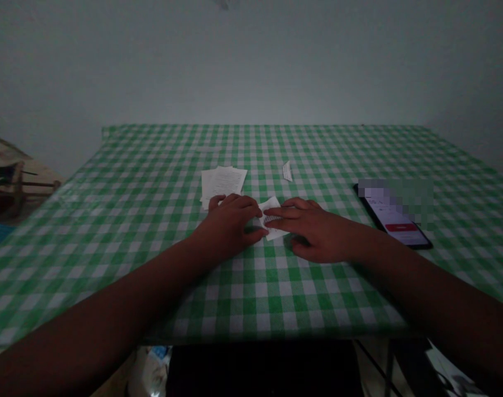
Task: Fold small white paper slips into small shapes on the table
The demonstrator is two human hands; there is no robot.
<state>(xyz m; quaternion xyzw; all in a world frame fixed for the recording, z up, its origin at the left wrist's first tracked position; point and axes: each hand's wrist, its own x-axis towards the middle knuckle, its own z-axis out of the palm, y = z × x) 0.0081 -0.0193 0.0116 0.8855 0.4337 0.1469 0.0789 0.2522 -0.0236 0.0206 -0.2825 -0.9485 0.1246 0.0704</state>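
Observation:
A small folded sheet of printed paper (276,232) lies on the checked tablecloth between my hands. My left hand (233,223) is curved at its left side, holding it down with the index fingertip and thumb tip a little apart on its edge. From the right, my right hand (317,229) reaches over the sheet, its fingers stretched out and pressing on the printed face. The thumb of that hand is tucked below, off the paper. Fingers of both hands cover parts of the sheet, so its full fold is hidden.
Behind my left hand rests a loose stack of printed paper sheets (222,182). A small folded paper piece (287,171) stands farther back. A phone (394,218) with a lit screen lies right of my right hand. The green-and-white tablecloth (152,160) reaches towards a pale wall.

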